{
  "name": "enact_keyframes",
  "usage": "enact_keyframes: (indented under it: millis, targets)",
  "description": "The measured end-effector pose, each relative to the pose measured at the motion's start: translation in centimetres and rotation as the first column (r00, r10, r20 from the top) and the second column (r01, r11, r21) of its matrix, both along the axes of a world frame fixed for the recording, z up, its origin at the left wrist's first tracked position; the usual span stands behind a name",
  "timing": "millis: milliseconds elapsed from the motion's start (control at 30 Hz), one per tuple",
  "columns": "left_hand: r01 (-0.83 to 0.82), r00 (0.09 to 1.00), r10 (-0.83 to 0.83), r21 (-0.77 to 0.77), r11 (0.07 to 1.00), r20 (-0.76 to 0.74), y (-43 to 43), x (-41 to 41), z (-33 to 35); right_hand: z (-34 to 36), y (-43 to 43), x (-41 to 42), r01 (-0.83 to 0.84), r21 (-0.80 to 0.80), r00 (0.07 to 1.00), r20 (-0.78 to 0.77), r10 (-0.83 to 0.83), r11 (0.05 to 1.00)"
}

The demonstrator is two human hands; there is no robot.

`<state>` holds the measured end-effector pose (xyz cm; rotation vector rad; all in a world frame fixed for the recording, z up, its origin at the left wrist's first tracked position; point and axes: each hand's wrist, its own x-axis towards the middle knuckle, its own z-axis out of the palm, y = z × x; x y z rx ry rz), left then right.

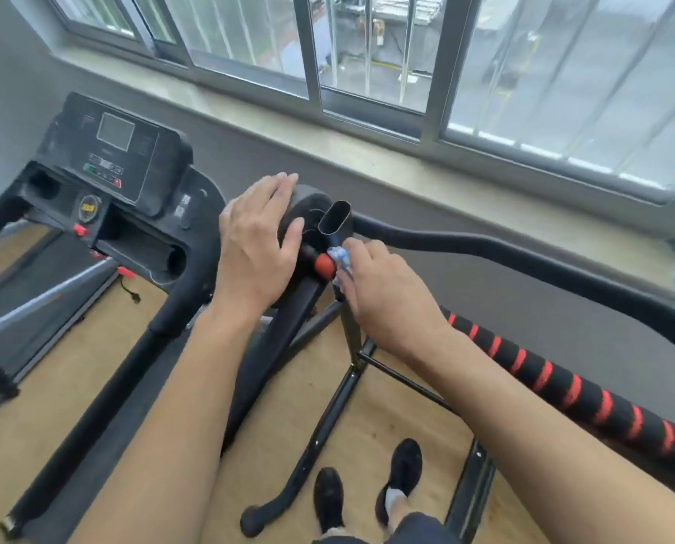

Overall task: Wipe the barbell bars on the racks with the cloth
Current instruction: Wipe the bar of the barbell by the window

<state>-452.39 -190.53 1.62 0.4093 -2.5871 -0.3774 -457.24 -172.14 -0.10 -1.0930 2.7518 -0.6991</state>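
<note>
A barbell bar (pixel 571 390) wrapped in black padding with red stripes runs from lower right up to the rack upright (pixel 334 221). Its red collar (pixel 325 265) shows beside a black weight plate (pixel 308 206). My left hand (pixel 255 245) lies flat on the plate, fingers spread, holding nothing. My right hand (pixel 383 296) is closed on a small white-and-blue cloth (pixel 340 261), pressing it against the bar just right of the red collar. The bar section under that hand is hidden.
A black treadmill (pixel 104 162) with a console stands on the left, its handrail close to my left arm. The rack's black legs (pixel 328 422) cross the wooden floor by my feet (pixel 367 492). A curved black bar (pixel 524 261) runs along the window sill behind.
</note>
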Motion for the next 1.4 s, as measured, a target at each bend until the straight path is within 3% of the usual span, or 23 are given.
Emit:
enact_keyframes:
  millis: [200,433,567,733,833,967,1133,1267,1400]
  targets:
    - [0.052,0.998,-0.048,0.139,0.989,-0.031,-0.4,1.6,-0.4,1.3,-0.2,-1.9,0.013,-0.074,0.993,0.12,-0.004,0.997]
    - [-0.086,0.992,0.099,0.167,0.982,-0.074,0.7,8.4,-0.1,1.9,-0.6,0.0,0.044,-0.17,0.991,0.13,-0.022,0.984]
    - [-0.026,0.993,0.048,0.199,0.98,-0.11,0.1,8.9,1.0,1.5,-1.8,1.3,0.072,-0.146,0.997,0.03,-0.068,0.987]
    - [0.259,0.961,-0.264,0.076,0.963,0.079,-2.2,5.8,1.6,-0.2,-4.5,3.8,0.078,-0.122,0.991,-0.096,-0.09,0.99]
    - [0.242,0.968,-0.246,0.08,0.967,0.043,-2.8,5.2,0.9,-1.4,-4.8,6.4,-0.016,-0.124,0.967,-0.256,-0.017,0.992]
    - [0.243,0.969,-0.246,0.077,0.967,0.036,-2.9,5.1,0.7,-1.7,-3.3,8.1,-0.147,-0.168,0.93,-0.36,0.079,0.975]
    - [0.247,0.967,-0.252,0.11,0.963,0.029,-3.2,7.0,1.0,-0.4,-4.1,5.3,0.124,-0.273,0.965,-0.192,-0.18,0.954]
    - [0.248,0.967,-0.253,0.122,0.961,0.026,-3.8,7.6,0.9,0.2,-7.9,4.2,0.232,-0.122,0.968,-0.067,-0.241,0.965]
    - [0.245,0.968,-0.249,0.09,0.965,0.037,-3.7,7.1,0.8,-0.1,-7.5,6.6,0.112,0.083,0.962,-0.259,-0.087,0.99]
